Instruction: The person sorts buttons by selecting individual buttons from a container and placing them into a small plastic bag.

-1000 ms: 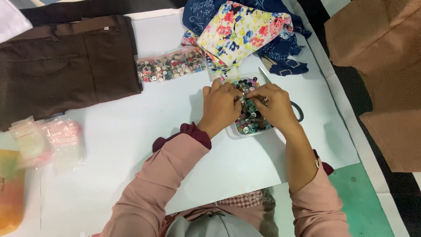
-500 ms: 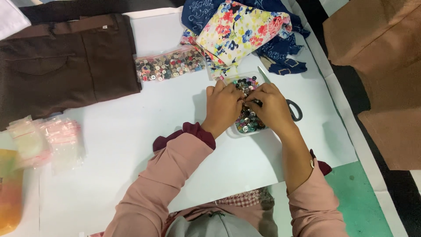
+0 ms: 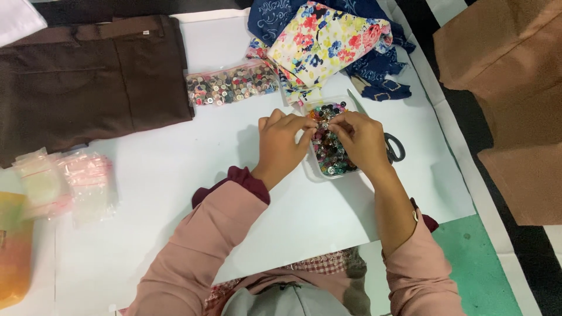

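1. Little has moved since the earlier frames: both hands remain over the clear tray of buttons [image 3: 331,158], the fingertips drawn slightly closer together.
2. Left hand [image 3: 284,146] and right hand [image 3: 363,140] meet above the tray, each grip pinched on something small between the fingertips; what it is cannot be told.
3. Sorting looks to be under way, judging by the tray: it is full of mixed coloured buttons, and none lie set apart on the white counter [image 3: 175,193].
4. Beyond the left grip lies a clear bag of buttons [image 3: 231,85], shut and untouched.
5. Just beyond the right grip, scissors [image 3: 393,146] lie beside the tray.
6. Far left of both grips sit small clear bags [image 3: 64,184], their contents unclear.
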